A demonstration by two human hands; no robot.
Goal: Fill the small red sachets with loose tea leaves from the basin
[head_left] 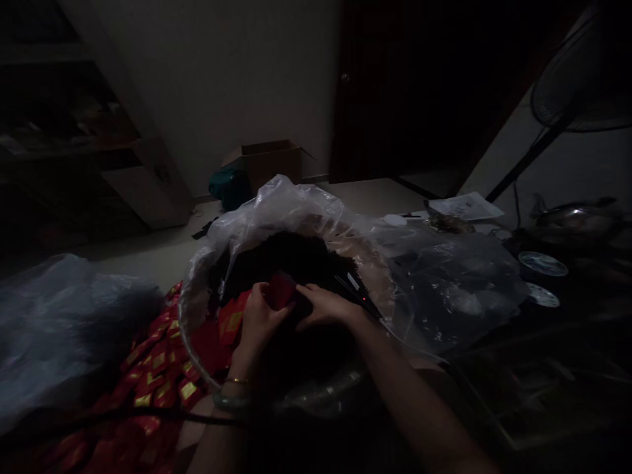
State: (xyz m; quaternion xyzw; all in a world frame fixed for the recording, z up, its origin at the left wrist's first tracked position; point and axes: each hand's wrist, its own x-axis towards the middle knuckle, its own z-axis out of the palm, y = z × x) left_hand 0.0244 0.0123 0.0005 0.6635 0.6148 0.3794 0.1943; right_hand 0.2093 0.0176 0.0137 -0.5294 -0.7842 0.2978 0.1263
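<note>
In dim light, my left hand [261, 315] pinches a small, thin red pouch [281, 290] between thumb and fingers. My right hand [323, 305] is at the pouch's right edge, its thumb and fingers apart; whether the fingertips touch it I cannot tell. Both hands are above a round basket [184, 322] lined with clear plastic [281, 195]. Dark, loose, crumbly material [291, 253] fills much of the basket. Red packets [231, 322] lie inside on the left, beside my left hand. A dark, slim tool with a light blade-like strip [353, 282] rests at the right, near my right wrist.
Many red packets with gold labels [158, 361] are heaped left of the basket, by a large plastic bag [64, 329]. Another clear bag [454, 289] lies right, near patterned dishes [543, 264]. Behind are a cardboard box [274, 161] and a standing fan [577, 92].
</note>
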